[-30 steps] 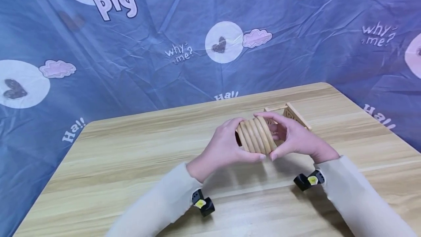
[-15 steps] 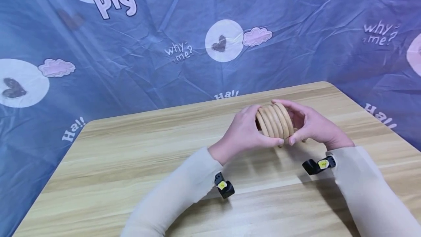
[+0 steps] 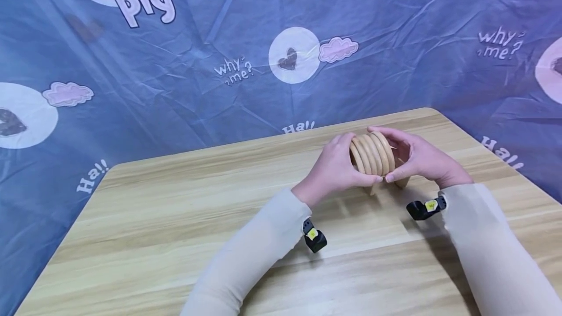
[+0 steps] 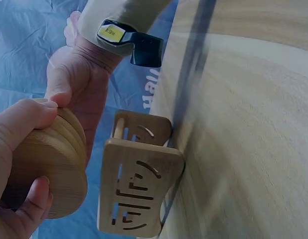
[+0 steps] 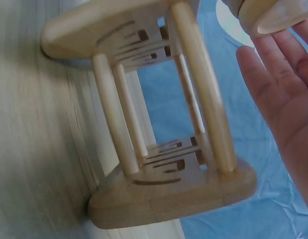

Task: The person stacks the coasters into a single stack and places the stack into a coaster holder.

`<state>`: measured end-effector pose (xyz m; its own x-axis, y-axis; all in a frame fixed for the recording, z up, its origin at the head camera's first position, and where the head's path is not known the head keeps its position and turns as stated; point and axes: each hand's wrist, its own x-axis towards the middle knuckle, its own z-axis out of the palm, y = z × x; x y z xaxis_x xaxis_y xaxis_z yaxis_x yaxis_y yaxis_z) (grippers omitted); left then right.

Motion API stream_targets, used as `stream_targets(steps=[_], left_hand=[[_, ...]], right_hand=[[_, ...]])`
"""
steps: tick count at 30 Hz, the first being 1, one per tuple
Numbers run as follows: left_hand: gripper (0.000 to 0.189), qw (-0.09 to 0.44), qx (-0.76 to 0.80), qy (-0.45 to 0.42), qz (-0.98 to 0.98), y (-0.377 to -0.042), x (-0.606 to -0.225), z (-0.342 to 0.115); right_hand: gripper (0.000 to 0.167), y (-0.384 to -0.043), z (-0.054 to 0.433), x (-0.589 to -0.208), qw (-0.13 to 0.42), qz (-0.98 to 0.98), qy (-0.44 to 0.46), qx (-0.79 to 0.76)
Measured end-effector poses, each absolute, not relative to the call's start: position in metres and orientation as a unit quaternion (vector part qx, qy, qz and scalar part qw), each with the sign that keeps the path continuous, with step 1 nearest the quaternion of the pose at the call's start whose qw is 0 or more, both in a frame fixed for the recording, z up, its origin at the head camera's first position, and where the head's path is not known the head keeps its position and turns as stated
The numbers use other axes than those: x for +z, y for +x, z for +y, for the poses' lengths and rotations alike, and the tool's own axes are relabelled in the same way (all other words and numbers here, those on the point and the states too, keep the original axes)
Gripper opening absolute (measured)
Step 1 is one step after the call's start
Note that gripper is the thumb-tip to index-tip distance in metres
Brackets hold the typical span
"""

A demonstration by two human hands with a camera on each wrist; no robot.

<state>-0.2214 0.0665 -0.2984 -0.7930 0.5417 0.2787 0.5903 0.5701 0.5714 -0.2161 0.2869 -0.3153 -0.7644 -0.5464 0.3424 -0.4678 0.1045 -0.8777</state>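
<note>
Both hands hold a stack of several round wooden coasters (image 3: 372, 154), turned on its side, at the right half of the table. My left hand (image 3: 338, 165) grips its left end, thumb along the front edge. At the other end my right hand (image 3: 421, 155) holds it, thumb low and a finger over the top. Beneath the stack stands a wooden rack (image 4: 136, 184) with cut-out side panels joined by rods (image 5: 204, 89). In the left wrist view a gap shows between coasters and rack. The hands hide most of the rack in the head view.
The wood-grain table (image 3: 175, 228) has its far right corner behind the hands. A blue printed cloth (image 3: 197, 87) hangs at the table's back and sides. Each sleeve carries a small black camera (image 3: 315, 242).
Both hands have carried the coaster stack right and away from me, from in front of the rack to above it. Over the last half second they moved only a little.
</note>
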Motion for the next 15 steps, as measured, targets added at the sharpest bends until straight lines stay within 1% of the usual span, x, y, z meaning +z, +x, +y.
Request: stream_targets(steps=[7, 15], left_hand=[[0.089, 0.043, -0.339, -0.307, -0.888, -0.228, -0.304, 0.081], [0.081, 0.05, -0.338, -0.309, -0.887, -0.235, -0.312, 0.09]], right_hand=[[0.093, -0.221, 0.298, -0.314, 0.044, 0.745, -0.336, -0.574], [0.089, -0.231, 0.306, -0.324, 0.091, 0.745, -0.316, -0.58]])
